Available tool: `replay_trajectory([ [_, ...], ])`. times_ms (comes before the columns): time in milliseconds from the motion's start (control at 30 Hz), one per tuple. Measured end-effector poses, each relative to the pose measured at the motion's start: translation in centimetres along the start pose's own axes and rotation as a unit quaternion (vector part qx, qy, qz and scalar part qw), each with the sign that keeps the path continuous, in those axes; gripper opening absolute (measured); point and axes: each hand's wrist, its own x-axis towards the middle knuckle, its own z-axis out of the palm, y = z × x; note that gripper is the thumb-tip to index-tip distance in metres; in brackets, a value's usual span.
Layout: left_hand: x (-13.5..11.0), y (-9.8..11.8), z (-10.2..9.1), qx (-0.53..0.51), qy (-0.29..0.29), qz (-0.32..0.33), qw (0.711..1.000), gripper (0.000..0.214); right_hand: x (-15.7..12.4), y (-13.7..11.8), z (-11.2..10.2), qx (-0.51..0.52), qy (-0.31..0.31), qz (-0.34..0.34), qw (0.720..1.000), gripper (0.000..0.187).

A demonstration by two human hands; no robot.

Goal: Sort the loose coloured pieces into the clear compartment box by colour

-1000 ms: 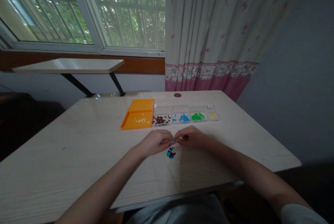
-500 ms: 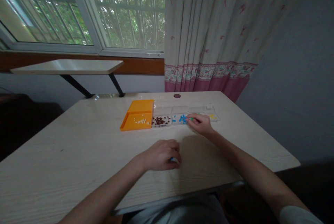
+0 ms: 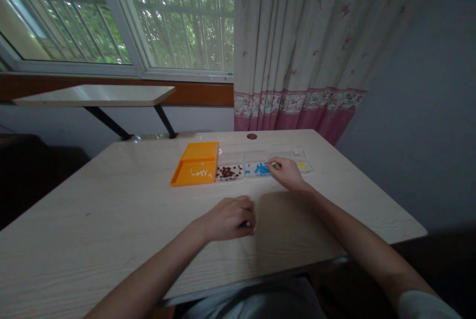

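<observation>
My right hand (image 3: pixel 288 173) reaches over a clear box with blue pieces (image 3: pixel 262 168), its fingers bent together at the box's right side. Whether a piece is between the fingertips is too small to tell. A bit of green shows beside them. My left hand (image 3: pixel 232 217) is curled closed above the table nearer to me, and a small dark blue thing (image 3: pixel 245 223) shows between its fingers; its kind is unclear. Left of the blue pieces is a clear box of brown pieces (image 3: pixel 227 172). Further left, white pieces (image 3: pixel 201 172) lie in an open orange box (image 3: pixel 178 178). Yellow pieces (image 3: pixel 303 165) lie beyond my right hand.
The boxes stand in a row on a pale wooden table (image 3: pixel 141 220), their clear lids (image 3: pixel 256 154) folded back. A round dark cable hole (image 3: pixel 252 136) is near the far edge. A raised shelf (image 3: pixel 96 93) stands at the back left, and a curtain (image 3: pixel 297 61) hangs behind.
My right hand has shifted slightly to the right over the boxes, uncovering more of the blue pieces. The left hand stays closed and has turned a little.
</observation>
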Motion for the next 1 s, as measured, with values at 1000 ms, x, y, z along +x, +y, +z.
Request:
replay_trajectory([
  [1000, -0.1, -2.9, 0.5, -0.016, 0.202, -0.158, 0.966, 0.018, -3.6, -4.6, 2.2, 0.014, -0.07, -0.23, 0.971, 0.019],
])
